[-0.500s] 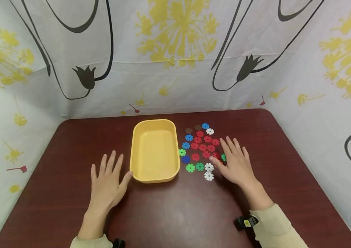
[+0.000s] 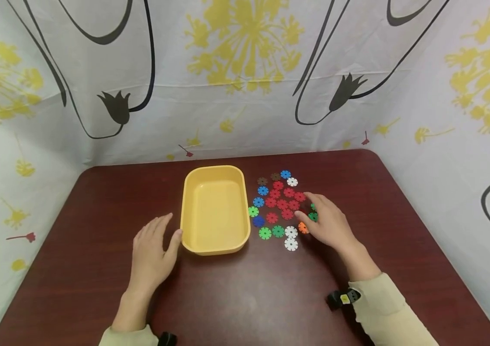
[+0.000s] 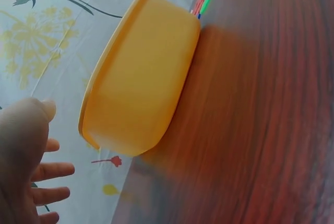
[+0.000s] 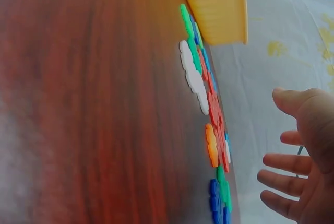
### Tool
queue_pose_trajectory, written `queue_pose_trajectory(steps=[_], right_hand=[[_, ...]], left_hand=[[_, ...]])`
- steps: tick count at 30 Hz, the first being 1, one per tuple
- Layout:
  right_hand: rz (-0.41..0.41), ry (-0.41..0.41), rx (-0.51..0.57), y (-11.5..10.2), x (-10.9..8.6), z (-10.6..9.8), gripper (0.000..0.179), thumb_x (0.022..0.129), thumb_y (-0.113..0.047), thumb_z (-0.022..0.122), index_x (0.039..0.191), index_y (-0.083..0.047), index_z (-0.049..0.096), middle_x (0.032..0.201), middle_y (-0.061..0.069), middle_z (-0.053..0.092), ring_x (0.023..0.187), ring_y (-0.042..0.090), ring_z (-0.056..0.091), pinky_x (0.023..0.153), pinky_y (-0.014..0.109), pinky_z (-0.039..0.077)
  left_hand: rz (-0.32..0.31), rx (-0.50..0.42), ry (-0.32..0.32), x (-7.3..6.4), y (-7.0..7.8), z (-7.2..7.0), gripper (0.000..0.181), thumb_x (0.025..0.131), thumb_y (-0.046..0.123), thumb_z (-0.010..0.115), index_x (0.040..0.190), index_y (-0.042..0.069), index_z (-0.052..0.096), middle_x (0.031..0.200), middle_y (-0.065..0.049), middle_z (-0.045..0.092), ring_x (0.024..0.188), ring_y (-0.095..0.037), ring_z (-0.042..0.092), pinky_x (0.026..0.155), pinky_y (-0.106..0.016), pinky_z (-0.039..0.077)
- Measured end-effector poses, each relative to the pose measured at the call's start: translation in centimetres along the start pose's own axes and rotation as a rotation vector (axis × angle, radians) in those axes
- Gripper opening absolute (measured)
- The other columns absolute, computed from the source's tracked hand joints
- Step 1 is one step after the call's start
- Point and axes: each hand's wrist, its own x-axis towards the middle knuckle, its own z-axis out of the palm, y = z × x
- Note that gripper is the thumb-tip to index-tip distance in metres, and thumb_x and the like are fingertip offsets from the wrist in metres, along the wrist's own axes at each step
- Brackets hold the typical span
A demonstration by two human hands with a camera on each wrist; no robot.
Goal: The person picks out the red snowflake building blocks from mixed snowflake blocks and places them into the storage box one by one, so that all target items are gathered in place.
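Basically, dark-red wood-grain desk (image 2: 245, 298); oblong yellow plastic tray (image 2: 216, 211) near its far edge, long axis near-to-far. Left hand (image 2: 151, 252) just beside tray, fingers loose, empty. Right hand (image 2: 331, 223) nearer the multicoloured notched plastic discs (image 2: 282, 204), thumb and fingers apart, empty; most discs lie left of it, trayward.

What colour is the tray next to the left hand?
Plain yellow; the tray shows best in the head view.
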Motion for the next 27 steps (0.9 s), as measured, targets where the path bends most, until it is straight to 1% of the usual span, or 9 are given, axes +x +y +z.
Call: queue_pose_trajectory(steps=[4, 6, 8, 10, 13, 15, 17, 22, 27], right_hand=[[-0.015, 0.022, 0.037, 0.4, 0.6, 0.0, 0.060, 0.094, -0.032, 0.074, 0.141, -0.001, 0.053, 0.134, 0.022, 0.059, 0.122, 0.040, 0.056, 0.096, 0.063, 0.051], [-0.025, 0.029, 0.052, 0.7, 0.9, 0.1, 0.058, 0.094, -0.031, 0.074, 0.139, -0.001, 0.055, 0.132, 0.022, 0.060, 0.120, 0.040, 0.057, 0.096, 0.062, 0.051], [-0.030, 0.029, 0.065, 0.9, 1.3, 0.2, 0.056, 0.094, -0.031, 0.074, 0.138, -0.001, 0.056, 0.131, 0.021, 0.061, 0.120, 0.039, 0.058, 0.097, 0.061, 0.051], [-0.035, 0.027, 0.077, 1.2, 1.5, 0.3, 0.055, 0.095, -0.030, 0.074, 0.137, -0.001, 0.056, 0.130, 0.022, 0.061, 0.118, 0.039, 0.058, 0.096, 0.060, 0.051], [-0.040, 0.025, 0.091, 1.6, 2.0, 0.3, 0.053, 0.096, -0.028, 0.073, 0.137, 0.000, 0.056, 0.128, 0.023, 0.062, 0.115, 0.040, 0.059, 0.094, 0.060, 0.052], [-0.040, 0.023, 0.096, 1.7, 2.3, 0.3, 0.052, 0.096, -0.027, 0.072, 0.137, 0.001, 0.056, 0.128, 0.023, 0.062, 0.114, 0.040, 0.059, 0.094, 0.060, 0.052], [-0.037, 0.018, 0.099, 1.8, 2.6, 0.4, 0.052, 0.097, -0.027, 0.071, 0.137, 0.001, 0.056, 0.129, 0.023, 0.061, 0.115, 0.040, 0.058, 0.096, 0.060, 0.051], [-0.029, -0.002, 0.106, 2.1, 3.5, 0.6, 0.050, 0.097, -0.024, 0.071, 0.137, 0.002, 0.056, 0.129, 0.023, 0.060, 0.116, 0.040, 0.057, 0.098, 0.059, 0.050], [-0.025, -0.028, 0.108, 2.4, 4.0, 0.7, 0.049, 0.097, -0.021, 0.072, 0.136, 0.003, 0.056, 0.127, 0.024, 0.060, 0.114, 0.040, 0.058, 0.097, 0.058, 0.050]], left_hand=[[-0.063, -0.121, 0.036, 0.0, 0.2, 0.4, 0.042, 0.104, 0.025, 0.058, 0.139, 0.001, 0.058, 0.135, -0.021, 0.060, 0.127, -0.042, 0.054, 0.102, -0.066, 0.041], [-0.106, -0.161, 0.047, 0.0, 0.2, 0.6, 0.040, 0.104, 0.023, 0.058, 0.137, 0.000, 0.059, 0.133, -0.020, 0.062, 0.125, -0.041, 0.056, 0.100, -0.065, 0.044], [-0.149, -0.191, 0.056, 0.0, 0.2, 0.8, 0.038, 0.103, 0.021, 0.058, 0.135, -0.001, 0.060, 0.126, -0.019, 0.065, 0.119, -0.039, 0.060, 0.097, -0.059, 0.047], [-0.193, -0.216, 0.059, 0.0, 0.3, 1.1, 0.036, 0.103, 0.020, 0.059, 0.133, -0.001, 0.062, 0.117, -0.018, 0.067, 0.108, -0.035, 0.064, 0.092, -0.051, 0.051], [-0.252, -0.266, 0.044, 0.1, 0.3, 1.4, 0.035, 0.103, 0.018, 0.059, 0.132, 0.000, 0.062, 0.107, -0.014, 0.068, 0.094, -0.026, 0.065, 0.082, -0.031, 0.053], [-0.286, -0.297, 0.024, 0.1, 0.4, 1.6, 0.036, 0.103, 0.019, 0.058, 0.134, 0.000, 0.062, 0.105, -0.013, 0.067, 0.090, -0.023, 0.064, 0.076, -0.021, 0.052], [-0.313, -0.316, -0.001, 0.1, 0.5, 1.7, 0.037, 0.104, 0.020, 0.057, 0.135, 0.000, 0.061, 0.104, -0.013, 0.067, 0.089, -0.021, 0.063, 0.074, -0.016, 0.050], [-0.355, -0.333, -0.064, 0.1, 0.6, 1.7, 0.041, 0.106, 0.025, 0.054, 0.138, 0.000, 0.059, 0.101, -0.013, 0.068, 0.083, -0.019, 0.059, 0.071, -0.021, 0.048], [-0.352, -0.333, -0.074, 0.1, 0.6, 1.7, 0.044, 0.105, 0.029, 0.057, 0.138, 0.001, 0.059, 0.098, -0.010, 0.068, 0.081, -0.017, 0.058, 0.070, -0.022, 0.048]])
